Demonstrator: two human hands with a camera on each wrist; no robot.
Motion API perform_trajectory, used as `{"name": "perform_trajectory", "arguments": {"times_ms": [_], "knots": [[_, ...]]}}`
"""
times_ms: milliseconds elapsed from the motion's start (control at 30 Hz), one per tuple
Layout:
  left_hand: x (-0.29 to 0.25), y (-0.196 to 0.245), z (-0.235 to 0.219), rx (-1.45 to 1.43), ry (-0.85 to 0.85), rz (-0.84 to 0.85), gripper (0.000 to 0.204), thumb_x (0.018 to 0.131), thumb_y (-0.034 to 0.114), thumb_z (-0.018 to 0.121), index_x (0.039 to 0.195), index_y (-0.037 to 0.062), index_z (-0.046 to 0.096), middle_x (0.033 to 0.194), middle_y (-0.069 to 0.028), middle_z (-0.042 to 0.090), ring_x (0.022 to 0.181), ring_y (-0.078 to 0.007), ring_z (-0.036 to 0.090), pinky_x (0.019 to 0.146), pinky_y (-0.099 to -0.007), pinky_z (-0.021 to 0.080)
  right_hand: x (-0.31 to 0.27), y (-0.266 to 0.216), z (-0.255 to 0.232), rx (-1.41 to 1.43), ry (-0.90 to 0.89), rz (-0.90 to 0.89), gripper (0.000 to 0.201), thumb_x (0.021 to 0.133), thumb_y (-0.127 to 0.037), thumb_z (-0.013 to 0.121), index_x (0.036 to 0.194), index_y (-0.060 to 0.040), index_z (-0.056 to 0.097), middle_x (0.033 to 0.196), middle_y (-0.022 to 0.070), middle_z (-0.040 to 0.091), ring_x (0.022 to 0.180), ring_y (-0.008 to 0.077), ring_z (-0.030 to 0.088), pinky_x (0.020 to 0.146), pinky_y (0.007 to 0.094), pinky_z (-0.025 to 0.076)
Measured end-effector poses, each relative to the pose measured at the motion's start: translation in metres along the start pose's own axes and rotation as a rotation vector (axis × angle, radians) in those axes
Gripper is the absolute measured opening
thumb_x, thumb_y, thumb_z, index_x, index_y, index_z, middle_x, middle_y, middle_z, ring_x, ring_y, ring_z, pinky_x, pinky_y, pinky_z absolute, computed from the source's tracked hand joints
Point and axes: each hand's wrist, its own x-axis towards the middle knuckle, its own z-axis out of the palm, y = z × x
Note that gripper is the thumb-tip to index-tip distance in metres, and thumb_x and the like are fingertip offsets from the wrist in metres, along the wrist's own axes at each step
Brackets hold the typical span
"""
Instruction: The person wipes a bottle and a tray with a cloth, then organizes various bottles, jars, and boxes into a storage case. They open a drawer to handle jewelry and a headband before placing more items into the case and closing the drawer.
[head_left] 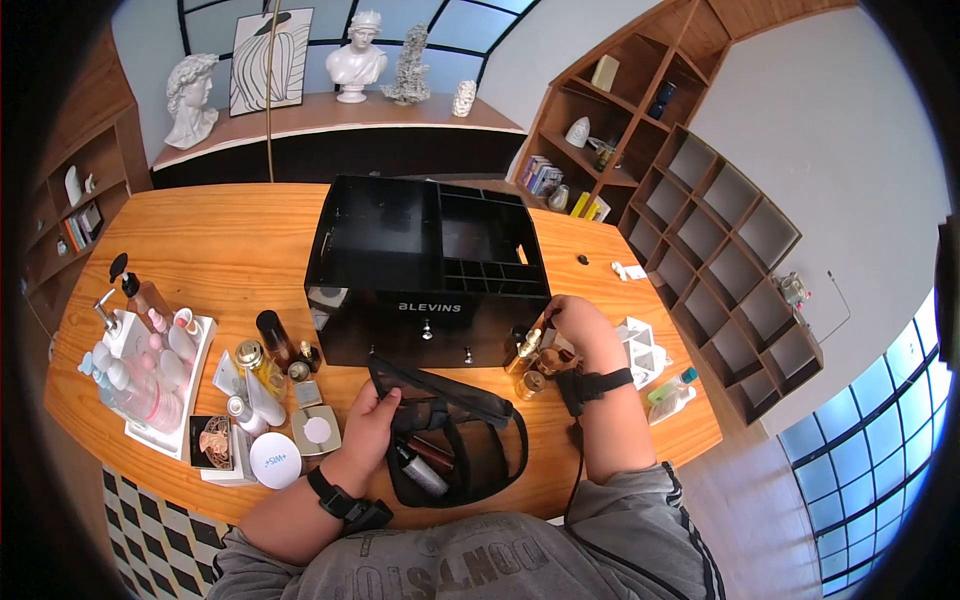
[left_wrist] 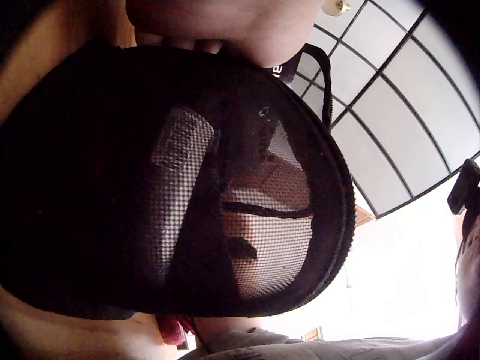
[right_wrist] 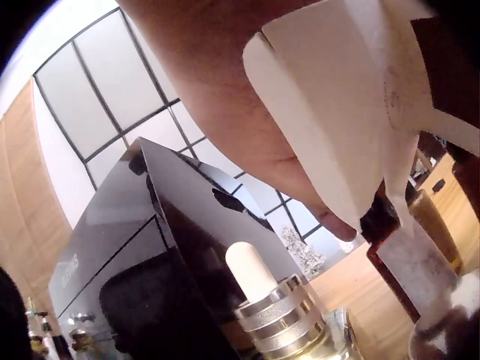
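A black mesh zip bag (head_left: 465, 450) lies unzipped in front of me, a silver-grey bottle (head_left: 422, 472) and a dark reddish tube (head_left: 432, 450) inside it. My left hand (head_left: 368, 425) pinches the bag's left upper edge between thumb and fingers. Through the mesh, the left wrist view shows the pale bottle (left_wrist: 180, 172). My right hand (head_left: 580, 325) reaches down among small bottles beside the organizer's right front corner. In the right wrist view its fingertip is close to a dark-capped reddish-brown bottle (right_wrist: 394, 262); a white faceted holder (right_wrist: 322, 97) hides most of the fingers, so I cannot tell their grip.
A black drawer organizer (head_left: 430, 308) stands mid-table. At left are a white tray (head_left: 200, 385) of bottles, a round white jar (head_left: 275, 460) and several cosmetics. A gold-collared dropper bottle (right_wrist: 281, 315) is near the right hand. Green-capped bottles (head_left: 672, 400) stand near the right edge.
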Motion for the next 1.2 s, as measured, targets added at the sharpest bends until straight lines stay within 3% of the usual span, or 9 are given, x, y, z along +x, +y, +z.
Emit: {"name": "perform_trajectory", "arguments": {"times_ms": [233, 433, 600, 700, 733, 833, 967, 1067, 1200], "knots": [[0.0, -0.001, -0.003, 0.017, 0.006, -0.003, 0.016, 0.101, 0.011, 0.052, 0.115, 0.0077, 0.058, 0.097, 0.0026, 0.058, 0.088, -0.0084, 0.055, 0.08, -0.0242, 0.048, -0.011, -0.001, -0.011, -0.054, -0.005, -0.039, 0.033, 0.084, -0.008, 0.054, 0.111, -0.0122, 0.073, 0.103, 0.0186, 0.07, 0.098, 0.0339, 0.066, 0.087, 0.0376, 0.051], [-0.002, 0.001, 0.001, 0.003, 0.024, -0.011, 0.016, 0.101, 0.011, 0.052, 0.115, 0.0071, 0.058, 0.098, 0.0014, 0.059, 0.088, -0.0091, 0.056, 0.081, -0.0246, 0.049, -0.055, -0.022, -0.039, -0.056, 0.14, -0.017, 0.026, 0.087, -0.013, 0.06, 0.11, -0.0094, 0.071, 0.105, 0.0191, 0.069, 0.1, 0.0354, 0.066, 0.086, 0.0396, 0.052], [-0.003, 0.005, 0.003, -0.069, -0.004, -0.036, 0.017, 0.102, 0.009, 0.049, 0.117, 0.0053, 0.057, 0.104, -0.0017, 0.062, 0.089, -0.0111, 0.06, 0.081, -0.026, 0.051, -0.128, -0.06, -0.068, 0.174, 0.359, -0.333, 0.021, 0.088, -0.013, 0.063, 0.105, -0.0026, 0.069, 0.096, 0.0192, 0.067, 0.091, 0.0369, 0.064, 0.081, 0.0405, 0.051], [-0.005, 0.012, 0.009, -0.057, -0.001, -0.026, 0.018, 0.102, 0.009, 0.048, 0.117, 0.0046, 0.056, 0.106, -0.0029, 0.063, 0.089, -0.0116, 0.062, 0.081, -0.0266, 0.052, -0.169, -0.08, -0.073, 0.314, 0.144, -0.685, 0.017, 0.085, -0.007, 0.065, 0.101, -0.0026, 0.069, 0.09, 0.0135, 0.067, 0.088, 0.0322, 0.064, 0.078, 0.0389, 0.051], [-0.005, 0.012, 0.008, -0.051, -0.006, -0.023, 0.018, 0.102, 0.009, 0.048, 0.118, 0.0045, 0.056, 0.106, -0.0032, 0.063, 0.09, -0.0118, 0.062, 0.081, -0.0267, 0.052, -0.171, -0.084, -0.071, 0.377, -0.015, -0.909, 0.016, 0.086, -0.009, 0.065, 0.1, -0.0045, 0.069, 0.091, 0.0124, 0.067, 0.087, 0.0314, 0.065, 0.078, 0.0392, 0.051], [-0.004, 0.01, 0.006, -0.028, -0.022, -0.004, 0.018, 0.102, 0.009, 0.049, 0.118, 0.0044, 0.056, 0.108, -0.0037, 0.064, 0.092, -0.012, 0.062, 0.082, -0.0269, 0.052, -0.176, -0.106, -0.036, 0.263, -0.427, -1.019, 0.017, 0.091, -0.019, 0.061, 0.103, -0.0083, 0.064, 0.092, 0.0102, 0.063, 0.093, 0.0325, 0.062, 0.078, 0.0414, 0.05], [0.001, -0.001, -0.003, 0.013, -0.043, 0.027, 0.019, 0.102, 0.01, 0.049, 0.118, 0.0048, 0.057, 0.109, -0.0036, 0.064, 0.092, -0.0121, 0.061, 0.083, -0.0272, 0.052, -0.163, -0.119, 0.033, 0.044, -0.491, -0.961, 0.027, 0.092, -0.025, 0.061, 0.113, -0.0083, 0.063, 0.101, 0.0113, 0.063, 0.098, 0.0315, 0.063, 0.082, 0.0421, 0.051], [0.0, 0.004, 0.002, -0.017, -0.034, 0.035, 0.018, 0.102, 0.01, 0.05, 0.117, 0.0053, 0.057, 0.107, -0.0033, 0.063, 0.091, -0.0119, 0.06, 0.083, -0.0276, 0.051, -0.154, -0.123, 0.082, -0.079, -0.4, -0.895, 0.031, 0.089, -0.028, 0.063, 0.113, -0.0082, 0.063, 0.102, 0.0157, 0.063, 0.098, 0.0343, 0.063, 0.083, 0.0439, 0.051], [0.001, -0.003, -0.005, 0.083, -0.012, 0.076, 0.018, 0.101, 0.009, 0.049, 0.118, 0.0052, 0.056, 0.109, -0.0041, 0.063, 0.097, -0.013, 0.06, 0.088, -0.0291, 0.049, -0.153, -0.133, 0.109, -0.126, -0.5, -0.806, 0.037, 0.086, -0.032, 0.067, 0.112, -0.0062, 0.062, 0.103, 0.0219, 0.061, 0.097, 0.0395, 0.063, 0.083, 0.045, 0.052]]}}
